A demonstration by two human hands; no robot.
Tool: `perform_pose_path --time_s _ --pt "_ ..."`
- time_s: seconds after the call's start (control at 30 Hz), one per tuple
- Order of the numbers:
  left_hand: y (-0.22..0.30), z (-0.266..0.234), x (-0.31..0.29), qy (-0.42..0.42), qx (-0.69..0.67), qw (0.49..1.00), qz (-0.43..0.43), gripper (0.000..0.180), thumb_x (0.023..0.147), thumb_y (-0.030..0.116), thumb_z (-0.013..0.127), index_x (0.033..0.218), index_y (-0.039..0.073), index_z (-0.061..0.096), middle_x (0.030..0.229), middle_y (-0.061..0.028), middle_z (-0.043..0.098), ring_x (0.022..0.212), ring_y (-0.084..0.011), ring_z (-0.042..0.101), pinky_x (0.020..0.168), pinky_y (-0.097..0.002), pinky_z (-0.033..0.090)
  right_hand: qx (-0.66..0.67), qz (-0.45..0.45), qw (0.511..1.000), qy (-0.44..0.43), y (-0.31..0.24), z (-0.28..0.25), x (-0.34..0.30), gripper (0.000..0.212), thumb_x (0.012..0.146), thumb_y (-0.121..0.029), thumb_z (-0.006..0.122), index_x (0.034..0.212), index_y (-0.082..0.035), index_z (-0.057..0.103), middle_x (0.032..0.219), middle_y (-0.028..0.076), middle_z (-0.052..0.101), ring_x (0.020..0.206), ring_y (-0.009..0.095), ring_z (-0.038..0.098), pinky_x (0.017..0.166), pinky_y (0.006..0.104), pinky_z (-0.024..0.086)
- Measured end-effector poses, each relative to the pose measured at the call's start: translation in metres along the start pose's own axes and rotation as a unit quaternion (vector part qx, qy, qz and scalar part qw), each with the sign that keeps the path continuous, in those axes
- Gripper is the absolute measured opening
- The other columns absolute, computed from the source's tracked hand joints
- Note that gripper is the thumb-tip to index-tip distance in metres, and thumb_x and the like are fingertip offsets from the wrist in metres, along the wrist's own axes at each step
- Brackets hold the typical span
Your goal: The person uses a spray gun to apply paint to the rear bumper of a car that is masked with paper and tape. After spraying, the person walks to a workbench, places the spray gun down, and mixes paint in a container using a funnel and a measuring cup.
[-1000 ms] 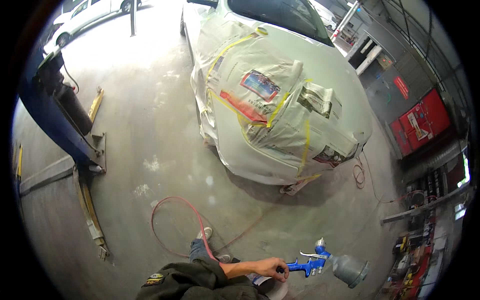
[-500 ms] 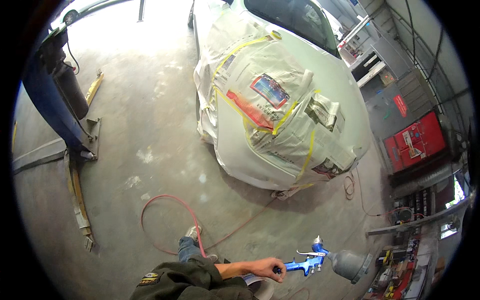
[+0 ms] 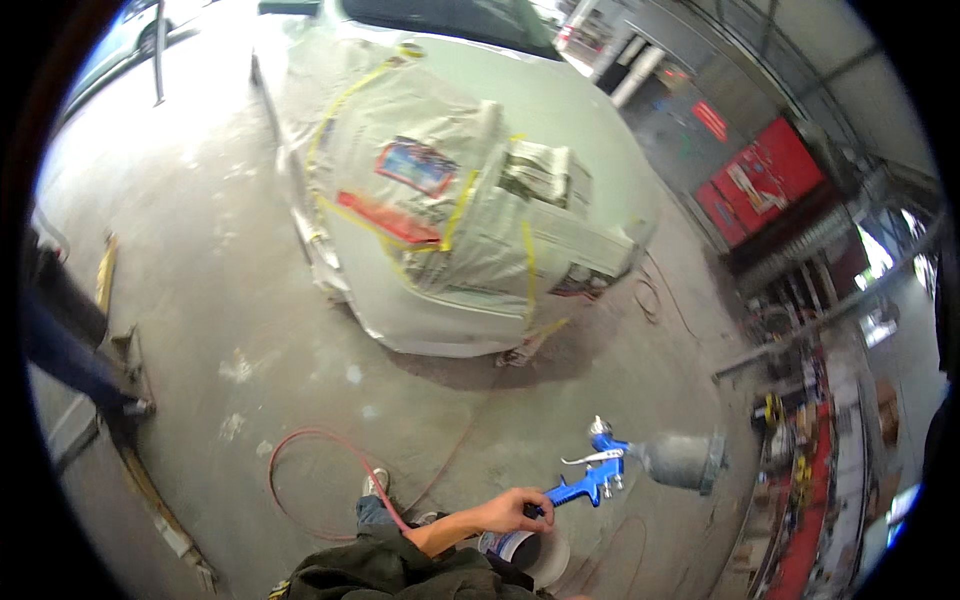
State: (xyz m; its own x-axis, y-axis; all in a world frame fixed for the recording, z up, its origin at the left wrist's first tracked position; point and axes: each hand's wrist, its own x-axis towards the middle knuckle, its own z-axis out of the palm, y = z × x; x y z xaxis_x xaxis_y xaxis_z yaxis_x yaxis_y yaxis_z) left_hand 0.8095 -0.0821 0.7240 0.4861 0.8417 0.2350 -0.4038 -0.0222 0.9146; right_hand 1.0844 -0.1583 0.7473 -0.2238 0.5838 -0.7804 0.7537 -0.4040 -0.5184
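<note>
My left hand (image 3: 518, 510) reaches in from the lower edge in a dark green sleeve. Its fingers are closed round the lower end of the handle of a blue spray gun (image 3: 590, 484). The gun lies sideways, with a silver trigger and air cap and a cloudy grey paint cup (image 3: 680, 462) on its right side. Just below the hand is a white tub (image 3: 550, 562) with a dark inside; what supports it is hidden. My right hand is not in view.
A pale car (image 3: 450, 330) stands ahead, its front partly masked with newspaper (image 3: 470, 150) and yellow tape. A red hose (image 3: 300, 432) loops on the concrete floor beside my foot (image 3: 375, 482). A blue lift post (image 3: 70, 350) stands left; a red cabinet (image 3: 770, 175) and cluttered shelves are right.
The view has swung right, so the car and lift post sit further left. My left hand and the spray gun appear slightly higher and further left. More of the white tub shows.
</note>
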Motion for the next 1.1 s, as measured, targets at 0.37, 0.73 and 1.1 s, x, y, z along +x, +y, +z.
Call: perform_pose_path --time_s 0.37,0.73,1.1 --pt "0.01 -0.012 0.007 -0.033 0.065 0.996 -0.042 0.014 0.08 0.013 0.079 0.089 0.006 0.07 0.09 -0.0043 0.062 0.09 -0.0174 0.058 0.083 -0.0307 0.045 0.149 0.033 0.985 -0.085 0.054 0.031 -0.024 0.031 0.088 -0.022 0.058 0.112 -0.002 0.062 0.102 0.013 0.066 0.091 0.026 0.064 0.078 0.0361 0.05" --pt "0.012 -0.021 0.018 -0.074 0.031 0.987 -0.141 0.015 0.077 0.01 0.082 0.085 0.005 0.07 0.089 -0.0017 0.061 0.084 -0.0128 0.056 0.075 -0.0276 0.045 -0.339 -0.103 0.935 0.002 0.03 0.102 -0.024 0.019 0.088 -0.017 0.055 0.103 -0.008 0.061 0.096 0.012 0.066 0.087 0.028 0.066 0.063 0.042 0.051" --pt "-0.021 -0.04 0.029 -0.13 0.061 0.982 -0.121 0.014 0.078 0.01 0.081 0.084 0.007 0.069 0.088 -0.0029 0.065 0.086 -0.0139 0.059 0.079 -0.0306 0.047 0.375 0.073 0.912 -0.149 0.093 0.186 -0.055 0.037 0.1 -0.02 0.049 0.13 0.001 0.056 0.123 0.013 0.063 0.112 0.022 0.058 0.098 0.0369 0.043"
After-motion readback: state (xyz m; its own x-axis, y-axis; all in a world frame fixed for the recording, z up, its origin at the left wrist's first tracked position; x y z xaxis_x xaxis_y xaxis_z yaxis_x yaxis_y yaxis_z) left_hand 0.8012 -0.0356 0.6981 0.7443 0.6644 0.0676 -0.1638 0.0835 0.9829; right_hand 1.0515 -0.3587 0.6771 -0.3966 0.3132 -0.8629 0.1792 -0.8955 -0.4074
